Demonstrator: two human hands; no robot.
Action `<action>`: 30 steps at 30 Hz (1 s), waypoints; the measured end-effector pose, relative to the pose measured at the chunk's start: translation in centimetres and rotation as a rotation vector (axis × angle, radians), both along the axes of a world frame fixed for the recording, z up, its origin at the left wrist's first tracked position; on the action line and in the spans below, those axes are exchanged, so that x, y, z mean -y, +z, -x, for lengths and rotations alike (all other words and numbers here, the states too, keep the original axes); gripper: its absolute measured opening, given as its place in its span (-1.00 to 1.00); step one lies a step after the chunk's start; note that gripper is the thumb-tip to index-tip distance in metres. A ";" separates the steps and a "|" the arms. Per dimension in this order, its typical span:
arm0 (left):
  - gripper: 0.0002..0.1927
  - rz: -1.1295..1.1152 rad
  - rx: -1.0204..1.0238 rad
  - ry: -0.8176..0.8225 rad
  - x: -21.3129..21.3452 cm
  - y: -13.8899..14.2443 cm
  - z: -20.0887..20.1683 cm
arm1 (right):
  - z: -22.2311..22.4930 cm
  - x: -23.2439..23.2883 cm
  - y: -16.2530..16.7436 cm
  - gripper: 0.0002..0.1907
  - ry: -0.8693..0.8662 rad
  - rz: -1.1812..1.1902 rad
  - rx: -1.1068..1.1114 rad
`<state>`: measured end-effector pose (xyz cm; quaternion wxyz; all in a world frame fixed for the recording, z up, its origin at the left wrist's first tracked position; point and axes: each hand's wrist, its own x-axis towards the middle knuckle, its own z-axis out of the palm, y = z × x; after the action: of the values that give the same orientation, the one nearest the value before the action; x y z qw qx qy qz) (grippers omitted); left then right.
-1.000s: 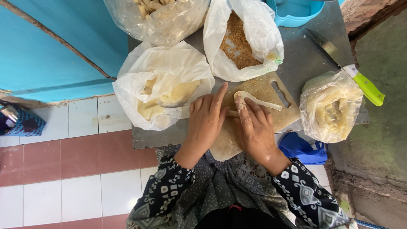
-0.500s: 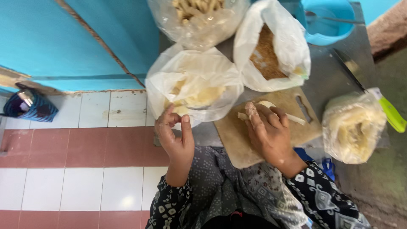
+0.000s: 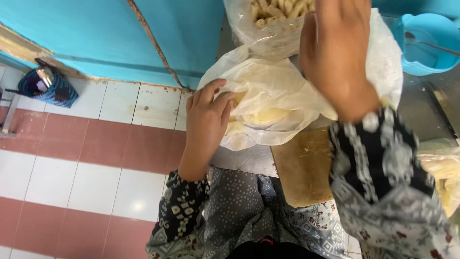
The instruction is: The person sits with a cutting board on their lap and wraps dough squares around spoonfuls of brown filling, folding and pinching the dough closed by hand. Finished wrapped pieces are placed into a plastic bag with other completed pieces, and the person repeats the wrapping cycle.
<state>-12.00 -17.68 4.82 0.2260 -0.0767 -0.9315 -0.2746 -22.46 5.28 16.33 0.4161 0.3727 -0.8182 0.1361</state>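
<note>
Beside the wooden board (image 3: 304, 165), left hand (image 3: 207, 120) now grips the plastic bag (image 3: 268, 103); right hand (image 3: 338, 57) lifted, grasp unclear.

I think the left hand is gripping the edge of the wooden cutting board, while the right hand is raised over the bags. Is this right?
Not quite. In the head view the left hand grips the edge of the clear plastic bag holding pale yellow pieces, not the wooden cutting board, which lies untouched. The right hand is indeed raised over the bags.
</note>
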 end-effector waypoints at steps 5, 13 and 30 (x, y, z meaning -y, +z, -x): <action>-0.67 -0.027 0.065 -0.166 1.3 1.5 0.7 | -7.8 0.4 -3.2 -0.60 0.145 -0.001 0.837; -0.77 0.087 -0.092 -0.202 2.4 5.5 1.2 | -5.8 1.1 -5.7 -0.70 0.234 -0.032 0.526; -0.77 -0.781 -0.136 -0.191 0.3 5.1 1.6 | -5.1 4.5 -11.8 -0.49 0.071 -0.066 0.581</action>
<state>-13.56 -18.01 9.93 0.2727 -0.0893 -0.7287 -0.6218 -17.37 0.81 4.57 0.1471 0.3598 -0.8935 0.2249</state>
